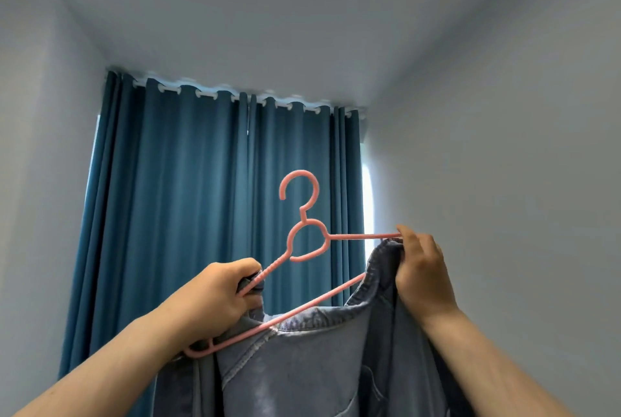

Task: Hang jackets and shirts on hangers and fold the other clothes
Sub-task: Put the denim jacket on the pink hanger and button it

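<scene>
Both hands are raised in front of a blue curtain, and they hold a pink hanger with a denim jacket on it. The left hand has its fingers curled around the left arm of the hanger, and a fold of denim is caught in the same grip. The right hand pinches the jacket's collar edge against the tip of the right hanger arm; its fingers are pressed together, though it is hard to see exactly how the thumb lies. The hanger is tilted, with the left end lower. The jacket hangs down between the two forearms, below the hanger's lower bar. Grey walls stand on both sides.
</scene>
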`<state>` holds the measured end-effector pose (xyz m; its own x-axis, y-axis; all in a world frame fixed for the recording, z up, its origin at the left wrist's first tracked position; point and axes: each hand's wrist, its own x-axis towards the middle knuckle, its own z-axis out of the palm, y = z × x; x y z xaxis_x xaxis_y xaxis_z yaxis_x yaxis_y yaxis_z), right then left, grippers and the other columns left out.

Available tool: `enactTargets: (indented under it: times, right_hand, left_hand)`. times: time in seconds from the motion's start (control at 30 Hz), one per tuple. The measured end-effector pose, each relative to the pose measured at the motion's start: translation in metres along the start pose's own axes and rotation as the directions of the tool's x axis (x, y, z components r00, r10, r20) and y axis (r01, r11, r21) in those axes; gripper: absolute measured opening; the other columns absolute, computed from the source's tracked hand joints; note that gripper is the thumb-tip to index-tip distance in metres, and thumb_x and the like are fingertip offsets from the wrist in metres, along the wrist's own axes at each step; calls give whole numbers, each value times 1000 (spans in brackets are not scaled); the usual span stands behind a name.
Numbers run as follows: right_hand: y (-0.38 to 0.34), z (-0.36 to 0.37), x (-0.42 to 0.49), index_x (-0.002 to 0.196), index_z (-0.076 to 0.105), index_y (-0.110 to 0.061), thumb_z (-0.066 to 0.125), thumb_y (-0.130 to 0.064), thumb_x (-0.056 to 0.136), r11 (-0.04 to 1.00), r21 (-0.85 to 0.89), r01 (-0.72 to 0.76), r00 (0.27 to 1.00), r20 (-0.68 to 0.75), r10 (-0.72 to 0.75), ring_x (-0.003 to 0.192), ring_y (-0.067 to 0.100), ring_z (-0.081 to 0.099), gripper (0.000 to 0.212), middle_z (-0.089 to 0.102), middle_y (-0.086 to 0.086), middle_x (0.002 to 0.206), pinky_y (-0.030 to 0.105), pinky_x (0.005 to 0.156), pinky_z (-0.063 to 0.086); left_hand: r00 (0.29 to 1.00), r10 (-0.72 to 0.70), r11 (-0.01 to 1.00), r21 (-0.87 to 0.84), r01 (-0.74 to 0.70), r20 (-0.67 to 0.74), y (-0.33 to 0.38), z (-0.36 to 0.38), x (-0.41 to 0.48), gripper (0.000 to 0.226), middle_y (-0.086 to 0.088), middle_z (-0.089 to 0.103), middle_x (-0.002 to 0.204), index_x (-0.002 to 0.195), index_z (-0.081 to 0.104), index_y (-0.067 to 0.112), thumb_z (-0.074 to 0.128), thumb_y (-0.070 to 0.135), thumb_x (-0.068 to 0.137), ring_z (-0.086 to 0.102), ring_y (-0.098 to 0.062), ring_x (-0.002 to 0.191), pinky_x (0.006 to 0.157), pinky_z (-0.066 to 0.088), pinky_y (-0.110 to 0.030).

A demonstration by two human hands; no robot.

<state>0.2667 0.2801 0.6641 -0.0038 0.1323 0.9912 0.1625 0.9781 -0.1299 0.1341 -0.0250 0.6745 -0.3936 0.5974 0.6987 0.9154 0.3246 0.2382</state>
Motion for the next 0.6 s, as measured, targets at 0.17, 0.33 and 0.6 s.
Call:
enactTargets:
  times: [0.17,0.33,0.6]
  right_hand:
    - [12,-18,13,92,71,-17,60,4,85,920,237,-312,912,346,220,83,15,62,24,68,-2,87,15,75,44]
    - [34,-30,21,86,71,-22,63,-5,88,927,137,-349,853,456,254,84,15,65,18,70,-7,83,23,75,42]
    - [35,-38,56,74,63,-19,58,-11,93,908,69,-413,678,690,256,69,16,56,21,63,-2,70,23,55,42]
  left_hand:
    - [997,-52,999,18,51,61,-32,1,1,22,6,59,67,78,54,19,67,36,85,45,-4,57,66,48,-32]
    - [998,-54,998,36,53,18,-56,-2,4,24,13,62,70,78,52,24,52,40,95,53,-5,61,70,49,-31]
    - [967,239,788,564,-247,90,-69,-5,1,49,9,58,71,91,46,32,15,69,84,61,-10,69,61,49,-29]
